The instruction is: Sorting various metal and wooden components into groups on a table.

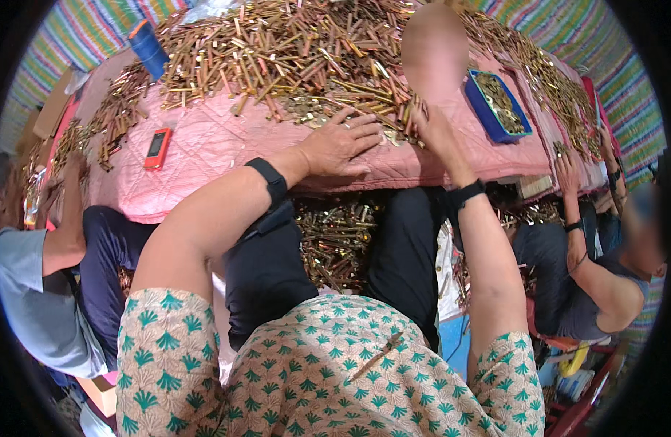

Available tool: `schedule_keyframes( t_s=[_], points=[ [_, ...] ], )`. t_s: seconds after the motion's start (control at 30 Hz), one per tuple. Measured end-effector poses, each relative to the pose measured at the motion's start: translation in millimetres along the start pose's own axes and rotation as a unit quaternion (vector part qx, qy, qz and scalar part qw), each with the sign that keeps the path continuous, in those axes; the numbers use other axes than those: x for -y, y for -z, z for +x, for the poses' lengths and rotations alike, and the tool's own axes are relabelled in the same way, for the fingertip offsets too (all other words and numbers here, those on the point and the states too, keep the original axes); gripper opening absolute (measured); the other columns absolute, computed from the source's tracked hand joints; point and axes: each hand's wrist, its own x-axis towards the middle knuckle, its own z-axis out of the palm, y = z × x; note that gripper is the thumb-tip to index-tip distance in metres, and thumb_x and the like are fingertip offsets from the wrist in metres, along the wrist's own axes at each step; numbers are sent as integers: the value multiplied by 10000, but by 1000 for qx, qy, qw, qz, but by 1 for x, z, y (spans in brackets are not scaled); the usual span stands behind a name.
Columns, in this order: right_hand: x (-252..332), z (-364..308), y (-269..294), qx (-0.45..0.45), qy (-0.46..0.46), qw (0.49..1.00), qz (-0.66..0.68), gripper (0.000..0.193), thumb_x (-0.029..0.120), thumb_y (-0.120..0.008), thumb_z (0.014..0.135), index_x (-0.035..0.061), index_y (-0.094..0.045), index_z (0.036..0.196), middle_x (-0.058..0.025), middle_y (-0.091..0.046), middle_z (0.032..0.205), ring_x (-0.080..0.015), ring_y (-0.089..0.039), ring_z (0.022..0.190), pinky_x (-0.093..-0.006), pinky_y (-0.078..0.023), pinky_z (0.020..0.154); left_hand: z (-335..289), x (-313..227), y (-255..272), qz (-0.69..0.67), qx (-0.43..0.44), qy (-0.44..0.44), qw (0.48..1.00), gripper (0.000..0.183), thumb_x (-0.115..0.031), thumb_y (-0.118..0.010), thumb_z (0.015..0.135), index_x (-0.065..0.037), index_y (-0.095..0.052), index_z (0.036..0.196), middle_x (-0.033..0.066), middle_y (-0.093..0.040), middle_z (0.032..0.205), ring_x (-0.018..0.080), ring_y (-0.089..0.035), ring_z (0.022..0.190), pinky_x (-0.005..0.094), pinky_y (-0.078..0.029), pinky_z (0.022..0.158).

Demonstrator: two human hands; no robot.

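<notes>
A large heap of thin brass-coloured tubes (pixel 299 51) spreads over a pink quilted cover (pixel 219 156). My left hand (pixel 342 142) lies palm down at the heap's near edge, fingers spread, with nothing gripped. Small flat brass-coloured pieces (pixel 313 115) lie just beyond its fingers. To its right, my right hand (pixel 437 132) reaches the same edge with bent fingers drawn together beside several tubes. What lies between those fingertips is too small to tell. A black band (pixel 268 180) circles my left forearm, and another (pixel 466 194) is on my right wrist.
A blue tray (pixel 526 132) of flat brass-coloured pieces stands at the right. A red handheld device (pixel 158 148) and a blue cylindrical container (pixel 147 48) are at the left. More tubes (pixel 335 247) fill the space between my knees. Other people sit at both sides, their hands near the tubes.
</notes>
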Motion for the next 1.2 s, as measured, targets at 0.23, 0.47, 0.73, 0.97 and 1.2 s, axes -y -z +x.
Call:
schedule_keyframes(
  t_s=[0.23, 0.47, 0.73, 0.97, 1.2],
  points=[
    [10, -18, -21, -210, 148, 964, -68, 692, 327, -639, 807, -46, -367, 1323, -241, -573, 1096, -383, -543, 1017, -458, -428, 863, 17, -8, -1, 8, -8, -28, 1000, 592, -435, -547, 850, -63, -485, 1306, 124, -437, 1394, 296, -354, 1333, 518, -204, 1104],
    [27, -27, -19, -194, 148, 966, 85, 806, 201, -581, 762, -122, -201, 1395, -319, -246, 1446, -420, -342, 1296, -434, -290, 1091, 20, -19, 13, 32, 18, 4, 999, 555, -376, -591, 817, -58, -518, 1267, 112, -434, 1395, 273, -309, 1367, 498, -187, 1122],
    [24, -32, -23, -264, 18, 951, 161, 739, 289, -578, 866, -45, -218, 1418, -269, -348, 1385, -383, -340, 1299, -429, -261, 1099, 18, -20, 12, 39, 21, -12, 999, 603, -397, -579, 822, -42, -482, 1300, 139, -430, 1392, 332, -312, 1353, 526, -157, 1127],
    [2, -22, -20, -289, 20, 954, 80, 695, 296, -572, 850, -50, -266, 1369, -285, -462, 1245, -406, -451, 1175, -445, -378, 975, 39, -24, 12, 49, 35, -21, 998, 633, -430, -542, 836, -40, -455, 1326, 156, -401, 1414, 338, -293, 1362, 534, -134, 1130],
    [32, -15, -25, -227, 62, 962, 140, 784, 163, -538, 747, -75, -195, 1410, -335, -538, 1037, -435, -560, 893, -509, -463, 766, 24, -22, 30, 30, 60, 21, 998, 622, -414, -547, 844, -62, -439, 1346, 104, -284, 1506, 261, -242, 1401, 527, -154, 1116]
  ],
)
